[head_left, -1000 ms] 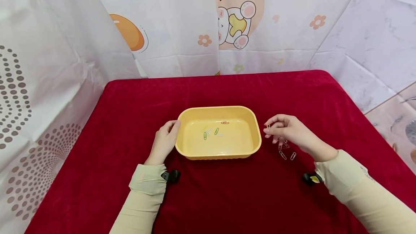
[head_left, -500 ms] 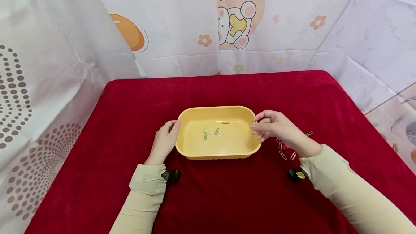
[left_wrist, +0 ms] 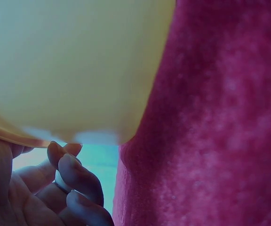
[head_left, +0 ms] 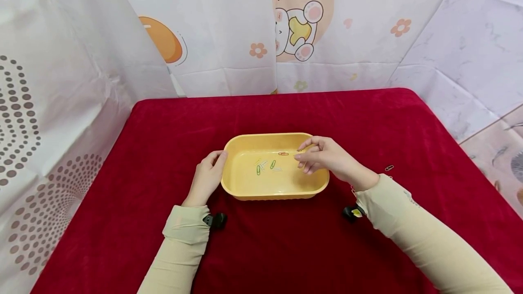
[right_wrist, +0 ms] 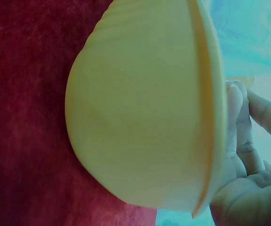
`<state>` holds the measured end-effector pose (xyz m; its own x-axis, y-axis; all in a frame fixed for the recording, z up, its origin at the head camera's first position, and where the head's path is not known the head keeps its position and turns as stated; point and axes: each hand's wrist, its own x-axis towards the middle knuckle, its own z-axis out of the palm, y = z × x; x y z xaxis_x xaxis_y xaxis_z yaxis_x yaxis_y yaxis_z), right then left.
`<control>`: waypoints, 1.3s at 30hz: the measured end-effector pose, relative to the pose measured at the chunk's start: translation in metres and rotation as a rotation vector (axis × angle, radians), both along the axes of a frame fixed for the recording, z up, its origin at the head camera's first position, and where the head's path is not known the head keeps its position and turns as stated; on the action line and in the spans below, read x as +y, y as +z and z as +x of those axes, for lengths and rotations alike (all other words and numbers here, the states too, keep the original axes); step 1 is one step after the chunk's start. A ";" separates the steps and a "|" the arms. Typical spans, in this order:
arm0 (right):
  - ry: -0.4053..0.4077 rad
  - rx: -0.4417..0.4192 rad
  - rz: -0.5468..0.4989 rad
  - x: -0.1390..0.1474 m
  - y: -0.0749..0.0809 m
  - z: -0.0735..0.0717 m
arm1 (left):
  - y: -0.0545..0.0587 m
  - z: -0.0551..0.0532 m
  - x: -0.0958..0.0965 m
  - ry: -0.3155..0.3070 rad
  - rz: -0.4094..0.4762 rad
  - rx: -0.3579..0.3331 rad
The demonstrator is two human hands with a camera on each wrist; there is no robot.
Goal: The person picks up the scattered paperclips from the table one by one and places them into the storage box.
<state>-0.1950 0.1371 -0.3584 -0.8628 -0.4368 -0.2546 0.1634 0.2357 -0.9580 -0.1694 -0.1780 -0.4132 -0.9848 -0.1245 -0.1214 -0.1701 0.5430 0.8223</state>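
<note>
A yellow plastic basin (head_left: 275,189) stands in the middle of the table. My left hand (head_left: 207,177) grips its left rim, thumb on top and fingers outside. Over the basin's right part, my right hand (head_left: 323,157) pinches a small yellowish paper clip (head_left: 301,150) between thumb and fingertips. On the basin floor lie a red paper clip (head_left: 283,154), a green paper clip (head_left: 258,170), a second green one and a few white and yellow ones. The right wrist view shows the basin's outer wall (right_wrist: 140,108) with the right hand beyond the rim.
Right of the basin, a dark-looking paper clip (head_left: 389,167) lies on the red tablecloth (head_left: 269,239). More clips there are mostly hidden by the right forearm (head_left: 408,221). Printed white curtains (head_left: 229,76) hang behind the table and at both sides.
My right hand has carried the paper clip leftward from beside the basin, across its right rim, to above its inside. The left hand and the basin have stayed in place.
</note>
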 end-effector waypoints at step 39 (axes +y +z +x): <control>-0.040 0.114 -0.017 0.005 -0.001 -0.001 | 0.002 0.000 0.001 0.002 0.005 -0.004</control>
<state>-0.1959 0.1423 -0.3590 -0.9023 -0.4053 -0.1467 0.0620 0.2147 -0.9747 -0.1693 -0.1771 -0.4117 -0.9840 -0.1257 -0.1262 -0.1745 0.5385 0.8243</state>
